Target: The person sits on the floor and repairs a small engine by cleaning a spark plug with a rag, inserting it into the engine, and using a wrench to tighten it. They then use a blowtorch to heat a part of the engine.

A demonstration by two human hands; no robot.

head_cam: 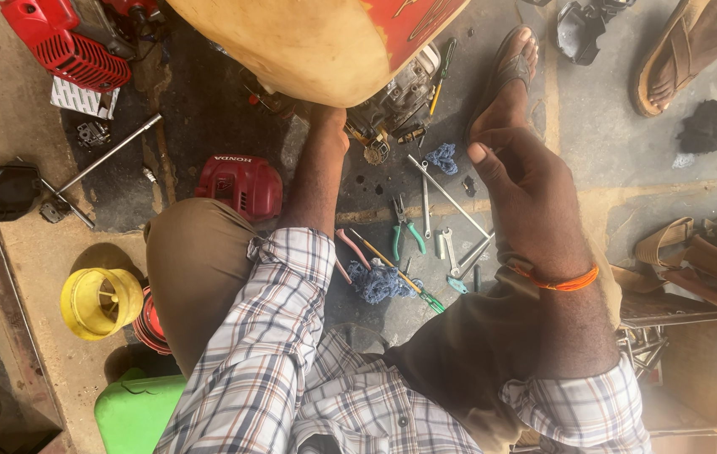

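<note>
My left hand (330, 126) reaches forward under a cream and red fuel tank (316, 42), against a small grey engine (396, 97) on the floor; its fingers are hidden by the tank. My right hand (526, 197) hangs loosely above my right knee with fingers curled down and nothing in it, an orange thread band on the wrist. Between my knees lie green-handled pliers (404, 235), spanners (451, 252), a long metal rod (447, 193), screwdrivers (392, 265) and a blue rag (379, 282).
A red engine cover (240, 185) lies by my left knee. A red housing (60, 42) sits far left, with a yellow funnel (99, 303) and green can (135, 412) near left. Another person's sandalled foot (686, 50) is top right. A box of tools (669, 353) stands at right.
</note>
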